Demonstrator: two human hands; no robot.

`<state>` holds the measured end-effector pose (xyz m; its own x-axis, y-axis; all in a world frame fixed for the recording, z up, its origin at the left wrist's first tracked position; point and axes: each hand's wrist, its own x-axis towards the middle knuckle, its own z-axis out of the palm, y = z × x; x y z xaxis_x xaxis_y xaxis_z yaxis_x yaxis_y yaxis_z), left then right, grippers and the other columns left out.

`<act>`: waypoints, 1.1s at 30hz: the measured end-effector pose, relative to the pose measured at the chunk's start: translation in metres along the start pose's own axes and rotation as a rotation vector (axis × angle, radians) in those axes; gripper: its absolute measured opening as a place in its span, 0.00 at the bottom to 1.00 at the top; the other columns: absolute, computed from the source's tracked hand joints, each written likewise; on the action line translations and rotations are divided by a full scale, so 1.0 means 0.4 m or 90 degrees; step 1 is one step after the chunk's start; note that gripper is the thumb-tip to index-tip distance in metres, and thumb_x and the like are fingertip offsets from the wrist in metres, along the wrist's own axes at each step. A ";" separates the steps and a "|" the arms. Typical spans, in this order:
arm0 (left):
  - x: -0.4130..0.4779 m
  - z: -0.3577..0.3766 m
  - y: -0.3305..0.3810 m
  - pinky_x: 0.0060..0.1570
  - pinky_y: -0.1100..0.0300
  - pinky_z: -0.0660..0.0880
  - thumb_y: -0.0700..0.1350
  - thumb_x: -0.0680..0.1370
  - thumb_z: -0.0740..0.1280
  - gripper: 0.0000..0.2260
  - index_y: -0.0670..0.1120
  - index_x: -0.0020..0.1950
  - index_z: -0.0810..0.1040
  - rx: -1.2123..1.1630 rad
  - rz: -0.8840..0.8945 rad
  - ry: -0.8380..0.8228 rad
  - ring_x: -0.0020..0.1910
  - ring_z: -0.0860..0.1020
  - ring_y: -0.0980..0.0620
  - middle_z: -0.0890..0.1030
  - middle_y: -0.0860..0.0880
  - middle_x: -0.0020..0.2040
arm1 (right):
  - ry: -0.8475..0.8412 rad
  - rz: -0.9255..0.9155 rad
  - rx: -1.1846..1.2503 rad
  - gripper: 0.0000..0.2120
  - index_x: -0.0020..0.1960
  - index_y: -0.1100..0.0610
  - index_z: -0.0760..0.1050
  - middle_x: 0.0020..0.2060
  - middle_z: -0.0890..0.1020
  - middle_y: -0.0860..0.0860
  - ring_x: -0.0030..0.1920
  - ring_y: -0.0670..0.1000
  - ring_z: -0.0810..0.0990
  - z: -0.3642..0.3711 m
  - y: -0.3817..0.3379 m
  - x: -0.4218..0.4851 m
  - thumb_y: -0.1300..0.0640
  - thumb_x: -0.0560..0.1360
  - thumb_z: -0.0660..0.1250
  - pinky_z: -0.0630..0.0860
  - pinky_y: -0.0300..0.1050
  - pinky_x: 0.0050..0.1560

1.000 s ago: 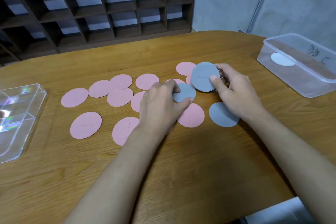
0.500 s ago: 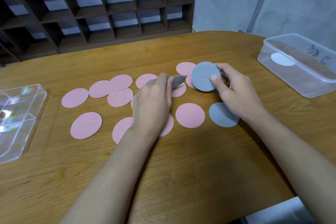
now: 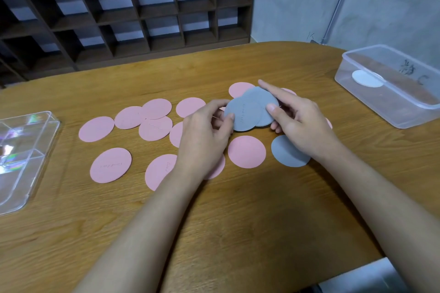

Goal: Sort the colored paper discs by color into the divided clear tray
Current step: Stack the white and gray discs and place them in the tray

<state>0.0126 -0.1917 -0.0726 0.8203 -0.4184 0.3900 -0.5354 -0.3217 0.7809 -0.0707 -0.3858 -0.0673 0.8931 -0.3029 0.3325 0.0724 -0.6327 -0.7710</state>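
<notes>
Several pink paper discs (image 3: 110, 165) lie spread over the wooden table (image 3: 238, 221). One grey disc (image 3: 287, 153) lies flat beside my right wrist. My right hand (image 3: 300, 121) holds a small stack of grey discs (image 3: 264, 104) above the table, thumb on top and index finger stretched out behind. My left hand (image 3: 204, 135) pinches another grey disc (image 3: 245, 114) by its left edge and lays it over the front of that stack. The divided clear tray (image 3: 31, 159) sits at the left edge of the table.
A lidded clear plastic box (image 3: 390, 85) with a white disc inside stands at the far right. A dark wooden shelf unit (image 3: 133, 12) lines the wall behind the table. The table's front edge runs near my forearms.
My left hand picked a grey disc off the table, lifted it and brought it right against the stack in my right hand. My right index finger has straightened.
</notes>
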 end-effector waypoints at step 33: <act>-0.015 0.014 0.011 0.42 0.64 0.72 0.51 0.76 0.77 0.14 0.50 0.60 0.85 0.073 0.047 0.047 0.38 0.76 0.57 0.80 0.53 0.42 | -0.051 -0.050 -0.102 0.17 0.72 0.48 0.73 0.49 0.83 0.49 0.45 0.47 0.79 -0.010 0.015 0.003 0.58 0.85 0.61 0.74 0.42 0.50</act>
<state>0.0041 -0.1953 -0.0741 0.7878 -0.3825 0.4827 -0.6112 -0.3887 0.6894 -0.0710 -0.3928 -0.0693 0.9203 -0.1948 0.3393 0.0776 -0.7591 -0.6463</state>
